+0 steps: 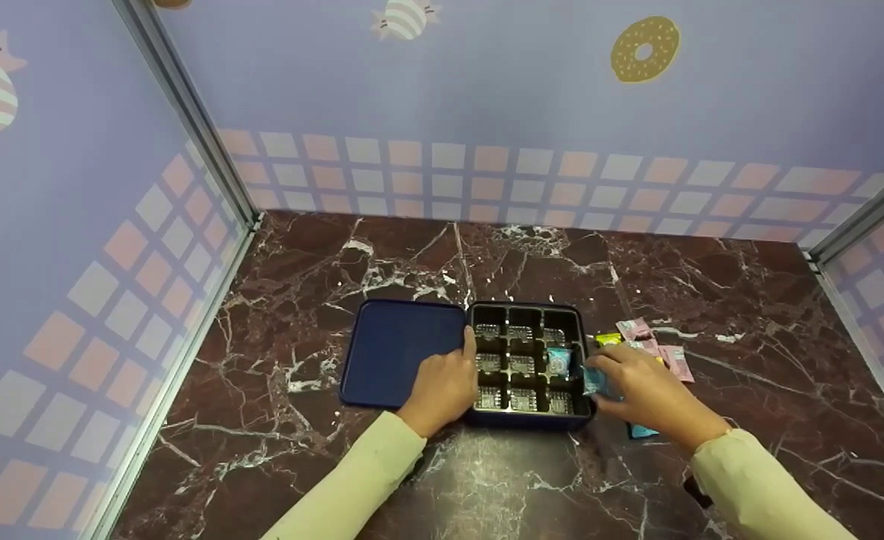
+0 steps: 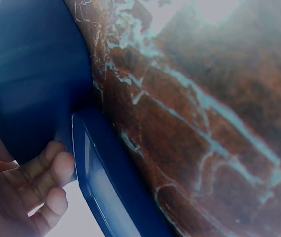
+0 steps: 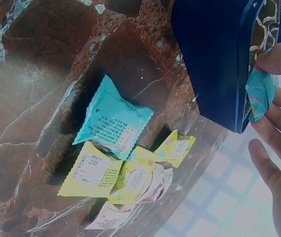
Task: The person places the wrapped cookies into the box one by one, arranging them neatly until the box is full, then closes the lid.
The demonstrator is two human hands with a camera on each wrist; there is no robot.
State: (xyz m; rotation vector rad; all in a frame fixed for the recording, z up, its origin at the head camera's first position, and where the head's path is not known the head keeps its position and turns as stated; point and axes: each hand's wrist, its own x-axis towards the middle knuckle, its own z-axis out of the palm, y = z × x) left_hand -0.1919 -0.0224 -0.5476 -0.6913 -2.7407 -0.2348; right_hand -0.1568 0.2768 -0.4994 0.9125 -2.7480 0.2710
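A dark blue box (image 1: 531, 422) stands on the table, its black insert divided into several compartments. A turquoise wrapped packet (image 1: 558, 363) lies in the right compartment of the middle row. My left hand (image 1: 445, 386) holds the box by its left side, index finger along the rim; in the left wrist view curled fingers lie against the outer wall (image 2: 42, 84) and the thumb is hidden. At the box's right rim my right hand (image 1: 640, 386) pinches another turquoise packet (image 3: 260, 94) between thumb and fingers.
The blue lid (image 1: 404, 352) lies flat, left of the box. Right of the box are loose packets: turquoise (image 3: 113, 121), yellow (image 3: 88, 173) and pink (image 1: 675, 361), some overlapping. Patterned panels (image 1: 442, 90) enclose the marbled table (image 1: 299, 465) at the back and sides.
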